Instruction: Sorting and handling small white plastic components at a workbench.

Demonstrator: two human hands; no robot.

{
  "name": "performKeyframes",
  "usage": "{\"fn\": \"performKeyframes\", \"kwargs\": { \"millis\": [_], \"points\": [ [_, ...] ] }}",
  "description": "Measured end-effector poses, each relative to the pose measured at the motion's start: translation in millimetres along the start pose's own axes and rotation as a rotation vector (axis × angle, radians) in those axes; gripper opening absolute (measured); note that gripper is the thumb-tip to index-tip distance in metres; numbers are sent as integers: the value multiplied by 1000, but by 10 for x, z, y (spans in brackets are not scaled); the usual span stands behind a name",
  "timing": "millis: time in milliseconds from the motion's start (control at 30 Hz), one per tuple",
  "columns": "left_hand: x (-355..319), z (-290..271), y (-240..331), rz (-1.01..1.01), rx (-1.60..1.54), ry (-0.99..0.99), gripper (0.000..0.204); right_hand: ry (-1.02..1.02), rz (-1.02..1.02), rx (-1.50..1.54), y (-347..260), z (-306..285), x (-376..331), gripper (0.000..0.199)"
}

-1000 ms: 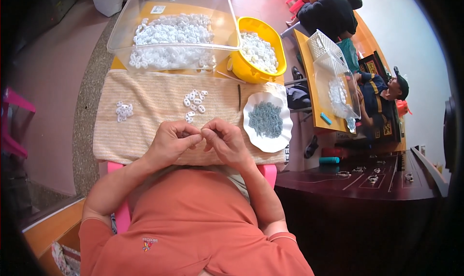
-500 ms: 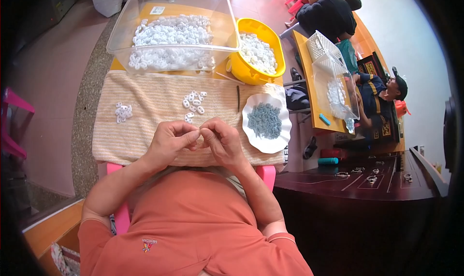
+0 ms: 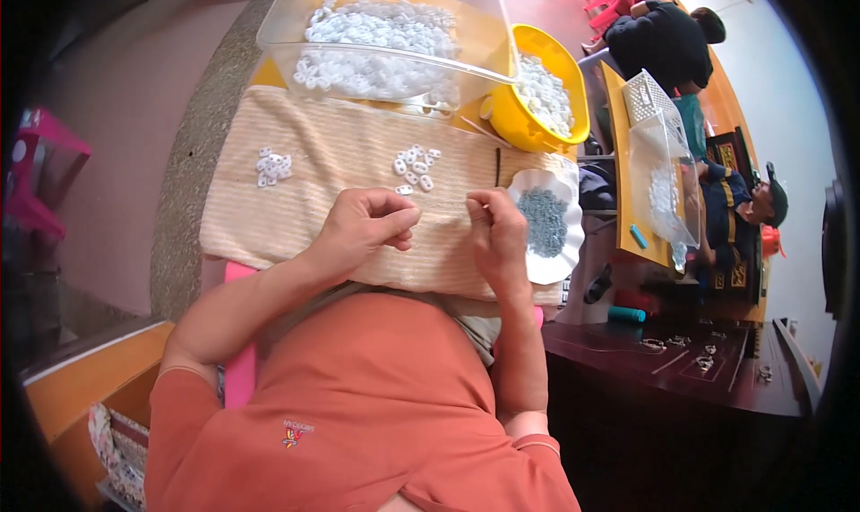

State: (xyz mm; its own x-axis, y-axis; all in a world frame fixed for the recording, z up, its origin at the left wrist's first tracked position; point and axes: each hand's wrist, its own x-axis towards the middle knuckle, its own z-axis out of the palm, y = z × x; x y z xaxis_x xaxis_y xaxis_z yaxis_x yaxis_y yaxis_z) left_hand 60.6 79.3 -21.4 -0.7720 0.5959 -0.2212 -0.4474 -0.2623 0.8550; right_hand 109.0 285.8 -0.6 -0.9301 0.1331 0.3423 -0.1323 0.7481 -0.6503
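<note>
My left hand [image 3: 365, 232] is closed in a pinch over the striped towel [image 3: 296, 189], thumb against curled fingers; anything in it is too small or hidden to make out. To its right, my right hand [image 3: 498, 239] also pinches, beside the scalloped white plate [image 3: 566, 266] heaped with small grey-blue pieces [image 3: 544, 221]. The hands are apart. Just beyond them lies a loose group of small white oval plastic pieces [image 3: 417, 167] with holes. A tighter cluster of white pieces [image 3: 272, 167] sits farther left on the towel.
A clear plastic bin [image 3: 385, 55] of white pieces stands at the back, beside a yellow basin [image 3: 573, 91] holding more. A thin dark stick [image 3: 498, 167] lies near the plate. Right, a co-worker [image 3: 730, 203] sits at another table [image 3: 618, 154]; another person [image 3: 663, 46] is behind.
My hands were together at the fingertips and have parted, the right one moving toward the plate. The whole view has shifted, so the table appears farther right and higher.
</note>
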Motion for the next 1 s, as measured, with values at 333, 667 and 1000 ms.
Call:
{"fn": "performKeyframes", "kwargs": {
  "millis": [333,667,1000],
  "points": [
    [1,-22,-18,-22,-7,-35,18,-68,-51,-19,40,1,90,10],
    [-10,-24,-33,0,23,-142,17,-253,128,669,-81,202,-202,15],
    [-31,-9,22,-69,24,-159,16,-257,91,743,-13,228,-224,9]
  ]
}}
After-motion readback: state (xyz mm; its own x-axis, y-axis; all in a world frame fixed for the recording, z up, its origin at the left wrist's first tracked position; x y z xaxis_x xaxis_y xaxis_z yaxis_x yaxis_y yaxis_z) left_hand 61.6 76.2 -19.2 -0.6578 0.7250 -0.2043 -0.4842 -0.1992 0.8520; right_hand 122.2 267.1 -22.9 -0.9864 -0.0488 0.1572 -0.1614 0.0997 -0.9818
